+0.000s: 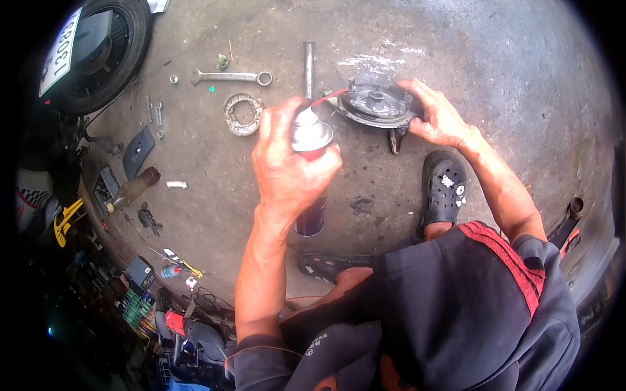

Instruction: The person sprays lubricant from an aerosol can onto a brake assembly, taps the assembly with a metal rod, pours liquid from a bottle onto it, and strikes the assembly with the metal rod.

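My left hand [290,153] is wrapped round an upright spray can [311,218], with a finger at its white nozzle. A thin red straw [329,98] runs from the nozzle to the edge of a round metal brake plate [375,104]. My right hand [440,117] grips the right rim of this plate, thumb on the near side and fingers on the far side. The plate is tilted, its ribbed inner face and central hub showing. A dark bracket [396,140] sticks out below it. Beyond the can, a metal tube [308,68] lies on the floor.
Curved brake shoes [242,115] and a combination wrench [231,77] lie left of the can. Farther left are a wheel [124,58], a dark plastic panel [137,153] and a bottle [137,187]. Black clogs [445,189] are near my knees. A long-handled tool [567,225] is at right.
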`<state>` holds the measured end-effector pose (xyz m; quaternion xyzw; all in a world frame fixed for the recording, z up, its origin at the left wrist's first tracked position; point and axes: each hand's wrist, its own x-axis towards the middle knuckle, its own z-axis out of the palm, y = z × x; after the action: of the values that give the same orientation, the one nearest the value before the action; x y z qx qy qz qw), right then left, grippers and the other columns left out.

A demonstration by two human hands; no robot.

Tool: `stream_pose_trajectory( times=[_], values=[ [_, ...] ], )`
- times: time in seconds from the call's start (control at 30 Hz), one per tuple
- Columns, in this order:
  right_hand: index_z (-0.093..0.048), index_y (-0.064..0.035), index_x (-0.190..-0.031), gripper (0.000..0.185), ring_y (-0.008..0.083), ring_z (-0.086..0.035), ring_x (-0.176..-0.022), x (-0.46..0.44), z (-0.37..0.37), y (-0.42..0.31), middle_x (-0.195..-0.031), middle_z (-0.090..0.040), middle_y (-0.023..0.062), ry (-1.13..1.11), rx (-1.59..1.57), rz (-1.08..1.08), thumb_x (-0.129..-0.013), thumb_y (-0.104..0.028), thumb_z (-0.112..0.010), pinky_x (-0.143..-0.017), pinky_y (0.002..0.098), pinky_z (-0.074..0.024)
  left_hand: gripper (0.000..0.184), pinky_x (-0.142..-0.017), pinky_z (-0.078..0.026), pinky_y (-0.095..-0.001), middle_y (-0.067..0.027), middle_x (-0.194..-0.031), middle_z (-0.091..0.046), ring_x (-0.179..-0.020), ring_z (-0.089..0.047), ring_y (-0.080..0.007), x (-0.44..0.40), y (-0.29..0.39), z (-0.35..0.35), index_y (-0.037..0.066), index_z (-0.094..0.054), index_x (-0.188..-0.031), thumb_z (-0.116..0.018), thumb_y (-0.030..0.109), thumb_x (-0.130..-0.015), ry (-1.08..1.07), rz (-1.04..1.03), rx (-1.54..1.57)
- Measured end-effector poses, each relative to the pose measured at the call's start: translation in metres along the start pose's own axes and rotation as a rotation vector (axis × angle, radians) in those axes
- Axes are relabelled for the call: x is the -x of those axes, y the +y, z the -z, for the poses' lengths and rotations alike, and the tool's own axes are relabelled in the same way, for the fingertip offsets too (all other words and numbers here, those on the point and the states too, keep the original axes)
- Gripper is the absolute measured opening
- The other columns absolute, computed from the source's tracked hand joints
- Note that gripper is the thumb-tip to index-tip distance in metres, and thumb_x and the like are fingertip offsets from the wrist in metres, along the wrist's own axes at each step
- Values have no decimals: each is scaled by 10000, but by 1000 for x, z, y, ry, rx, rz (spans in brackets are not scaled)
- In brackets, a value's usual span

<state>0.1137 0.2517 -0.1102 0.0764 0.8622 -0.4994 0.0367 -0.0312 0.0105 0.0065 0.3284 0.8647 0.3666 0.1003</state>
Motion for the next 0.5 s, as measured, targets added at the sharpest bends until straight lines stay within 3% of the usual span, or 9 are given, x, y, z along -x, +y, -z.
stream_pose_trajectory(
  times=[0.13,0.23,0.33,0.5],
  values=[
    [-467,-46,-1363,704,362,-635,-810,-1,1,0,-1112,-581,199,1,-13,15,-683,-88,-640,-724,445,-516,658,-799,-544,-389,-122,-1042,-578,-924,-644,-282,0,-11,13,62,-566,-1228,-789,87,-609,50,10,1],
    [-460,-49,-1368,703,371,-637,-812,0,2,-3,-1108,-580,197,-28,-44,-52,-690,-90,-640,-727,460,-511,770,-960,-486,-336,-107,-1198,-585,-1055,-603,-203,-3,-30,55,11,-448,-1394,-809,101,-720,222,157,-43],
    [-459,-57,-1367,697,396,-639,-870,7,-2,-5,-1161,-564,205,4,70,-26,-696,-84,-646,-776,470,-521,728,-1008,-451,-354,-128,-1239,-580,-1118,-574,-224,0,-79,104,-8,-461,-1378,-837,152,-776,503,85,-283],
    [-481,-83,-1344,683,408,-572,-1102,19,-22,-1,-1275,-517,203,-20,215,34,-688,-75,-671,-923,454,-505,822,-932,-508,-429,-184,-1175,-575,-1061,-602,-305,34,-155,152,-28,-458,-1280,-926,282,-680,897,274,-515]
  ],
)
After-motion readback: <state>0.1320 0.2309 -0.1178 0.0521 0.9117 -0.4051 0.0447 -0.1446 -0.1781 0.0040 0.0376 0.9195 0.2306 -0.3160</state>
